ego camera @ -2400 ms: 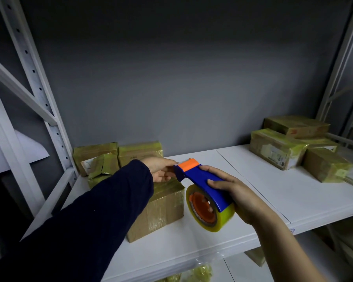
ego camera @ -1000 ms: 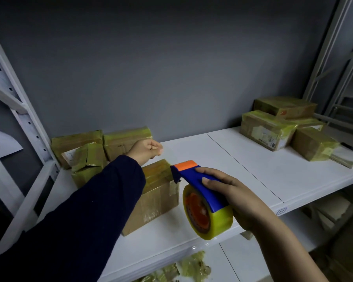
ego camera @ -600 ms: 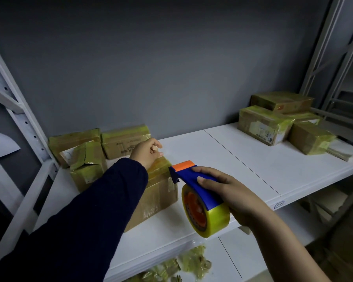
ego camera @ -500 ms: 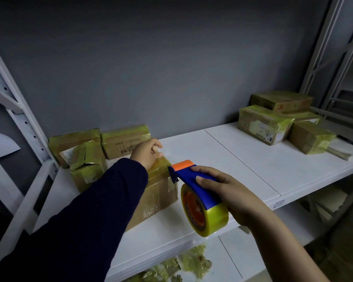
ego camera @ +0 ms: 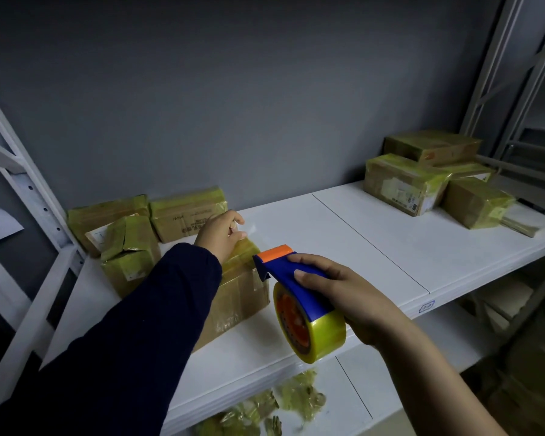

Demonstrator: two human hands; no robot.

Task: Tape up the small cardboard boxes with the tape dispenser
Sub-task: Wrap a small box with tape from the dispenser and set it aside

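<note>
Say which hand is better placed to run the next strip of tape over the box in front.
Right. The right hand grips the tape dispenser, its orange blade end right beside the top of the cardboard box. The left hand, fingers curled, sits at the box's far top edge, likely steadying it.

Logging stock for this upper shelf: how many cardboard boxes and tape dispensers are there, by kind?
Cardboard boxes: 8, made up of 4 left boxes and 4 right boxes, one of the right ones mostly hidden.
Tape dispenser: 1, held in the right hand.
Total: 9
</note>
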